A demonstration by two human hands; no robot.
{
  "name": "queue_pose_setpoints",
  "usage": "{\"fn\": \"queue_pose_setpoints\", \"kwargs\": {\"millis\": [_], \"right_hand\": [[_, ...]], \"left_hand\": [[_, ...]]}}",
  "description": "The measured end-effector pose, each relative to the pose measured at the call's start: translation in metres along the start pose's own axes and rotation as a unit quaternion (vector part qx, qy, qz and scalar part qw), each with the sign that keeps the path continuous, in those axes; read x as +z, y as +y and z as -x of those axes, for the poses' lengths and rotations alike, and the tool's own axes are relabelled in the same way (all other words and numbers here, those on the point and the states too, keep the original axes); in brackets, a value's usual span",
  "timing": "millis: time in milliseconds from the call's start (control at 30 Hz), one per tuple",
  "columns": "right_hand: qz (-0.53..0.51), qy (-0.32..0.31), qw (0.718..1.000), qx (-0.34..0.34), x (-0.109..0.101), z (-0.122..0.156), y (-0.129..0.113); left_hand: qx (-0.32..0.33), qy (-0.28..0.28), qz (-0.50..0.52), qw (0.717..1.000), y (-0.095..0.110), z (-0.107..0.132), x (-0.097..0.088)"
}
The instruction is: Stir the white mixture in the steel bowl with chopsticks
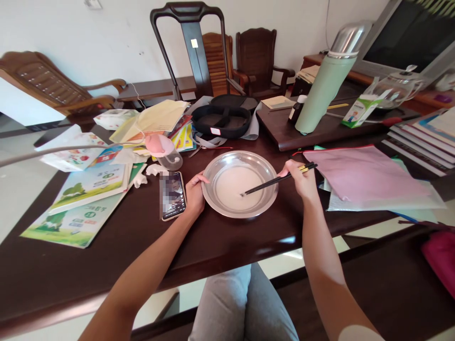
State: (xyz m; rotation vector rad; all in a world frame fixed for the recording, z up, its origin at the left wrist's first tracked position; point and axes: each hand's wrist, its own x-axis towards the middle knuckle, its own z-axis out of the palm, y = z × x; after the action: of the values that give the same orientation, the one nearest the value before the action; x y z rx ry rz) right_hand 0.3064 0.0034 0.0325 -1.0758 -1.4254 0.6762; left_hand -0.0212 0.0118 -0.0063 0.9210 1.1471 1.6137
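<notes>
A round metal basin [266, 204] stands on the dark wooden table in front of me. Whitish, milky contents [231, 182] cover its bottom. My left hand [196, 192] grips the basin's left rim, thumb on the edge and the other fingers below, partly hidden. In my right hand [300, 176] is a pair of black chopsticks [265, 185] with gold-coloured ends, slanting down to the left. Their tips touch the whitish contents near the middle of the basin. A phone [174, 196] with a lit screen lies just left of my left hand.
Workbooks [81, 208], tissue packs [76, 149] and a pink-topped clear cup [163, 151] are on the left. Behind the basin sits a black open case [221, 121]. A tall green thermos [325, 85], a glass pot [398, 90] and a pink zip pouch [366, 170] stand or lie right.
</notes>
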Motion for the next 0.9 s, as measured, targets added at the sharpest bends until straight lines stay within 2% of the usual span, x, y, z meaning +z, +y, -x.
{"fn": "queue_pose_setpoints", "kwargs": {"millis": [100, 167, 233, 367, 433, 500, 600, 633, 700, 833, 900], "right_hand": [[-0.004, -0.089, 0.996, -0.006, 0.007, 0.001, -0.004], [0.007, -0.101, 0.995, -0.021, 0.010, 0.001, -0.004], [0.025, -0.064, 0.997, -0.031, 0.008, 0.000, -0.001], [0.032, 0.048, 0.998, -0.023, -0.003, -0.003, 0.007], [0.015, 0.058, 0.998, -0.009, -0.005, -0.002, 0.007], [0.001, 0.011, 1.000, 0.003, -0.002, -0.001, 0.003], [-0.006, -0.095, 0.995, -0.005, 0.007, 0.001, -0.002], [0.000, -0.105, 0.994, -0.013, 0.009, 0.001, -0.003], [0.018, -0.084, 0.996, -0.025, 0.009, 0.000, -0.003], [0.033, 0.048, 0.998, -0.021, -0.001, -0.002, 0.003], [0.015, 0.065, 0.998, -0.008, -0.005, -0.002, 0.002]], "left_hand": [[-0.002, 0.002, -0.005, 1.000, 0.000, 0.000, 0.000], [-0.004, 0.005, -0.007, 1.000, 0.001, 0.000, 0.000], [-0.006, 0.004, -0.006, 1.000, 0.001, 0.000, 0.000], [-0.006, -0.001, 0.001, 1.000, 0.001, 0.000, 0.000], [-0.005, -0.002, 0.001, 1.000, 0.001, 0.001, 0.000], [-0.006, -0.004, -0.001, 1.000, 0.001, 0.001, 0.000], [-0.004, -0.007, -0.001, 1.000, 0.001, 0.001, 0.000], [-0.003, -0.007, 0.000, 1.000, 0.001, 0.001, 0.000], [-0.002, -0.006, 0.000, 1.000, 0.001, 0.000, 0.000], [0.000, -0.004, -0.003, 1.000, 0.001, 0.000, 0.000], [-0.001, -0.002, -0.003, 1.000, 0.001, 0.001, 0.000]]}}
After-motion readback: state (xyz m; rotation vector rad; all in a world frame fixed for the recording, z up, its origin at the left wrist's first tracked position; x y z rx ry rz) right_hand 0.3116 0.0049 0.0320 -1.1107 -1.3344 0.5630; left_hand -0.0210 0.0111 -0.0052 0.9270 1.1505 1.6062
